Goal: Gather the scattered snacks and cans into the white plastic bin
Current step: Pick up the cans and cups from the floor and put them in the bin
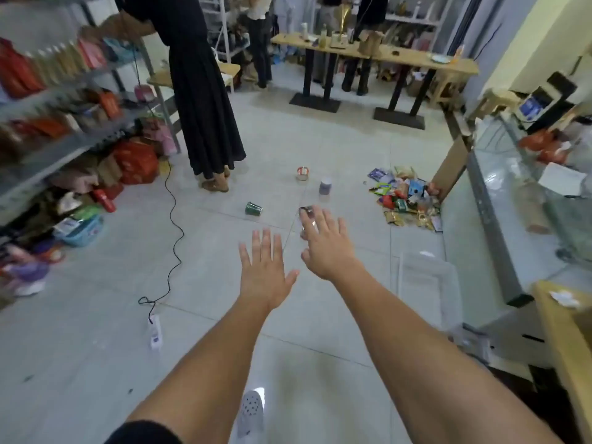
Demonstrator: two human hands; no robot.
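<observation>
Both hands stretch out over the tiled floor (224, 315) with the grip wide. The left hand (262, 270) is flat, fingers straight and spread, holding nothing, and the right hand (326, 248) is splayed likewise. Just past its fingertips, at 12 o'clock, a silver can (303, 211) peeks out; whether they touch it I cannot tell, but nothing curls round it. It seems to lie on its side, long axis roughly 6 to 12, rim pointing away. This looks like the reach for a first can. Next, the right hand must drop and close across the can's width, then swing to the white plastic bin (426, 280) on the floor at 4 o'clock. Farther out, a green can (254, 208) lies at 10 o'clock and the snack pile (407, 200) at 2.
</observation>
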